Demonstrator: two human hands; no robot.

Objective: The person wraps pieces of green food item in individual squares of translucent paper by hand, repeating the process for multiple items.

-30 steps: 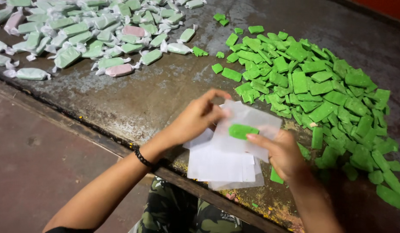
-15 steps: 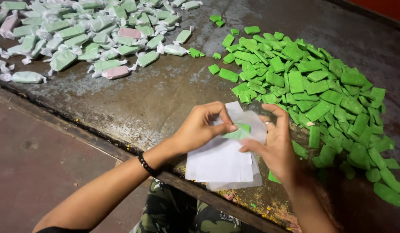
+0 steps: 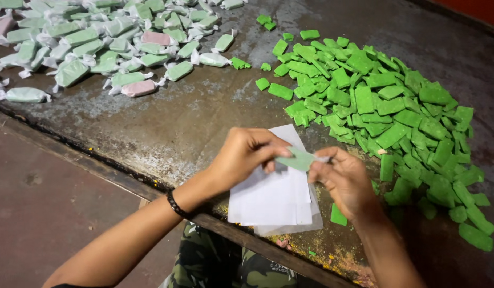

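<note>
Your left hand [image 3: 241, 160] and right hand [image 3: 345, 181] meet over the near edge of the table [image 3: 193, 128], and between them you pinch one green piece [image 3: 299, 159] that already sits inside a sheet of thin white paper. Both hands are clenched on it, the left fingers on one end, the right fingers on the other; the ends look not yet twisted, though the fingers hide most of them, so I cannot be sure. Directly under your grip lies the stack of white wrappers [image 3: 273, 200], touching the table edge, with several sheets left in it.

As for progress: far off to the left of your grip, at the back of the table, lies a wide spread of wrapped pieces [image 3: 98, 45], mostly pale green through the paper with a couple of pink ones, all with twisted ends. To the right of your grip, and reaching well behind it, sits the heap of bare green pieces [image 3: 391, 112], large and loose, some just beside your right wrist. A single bare piece [image 3: 338, 215] lies below your right hand. Judging by the two piles, a good share is wrapped, yet a large amount is unwrapped
</note>
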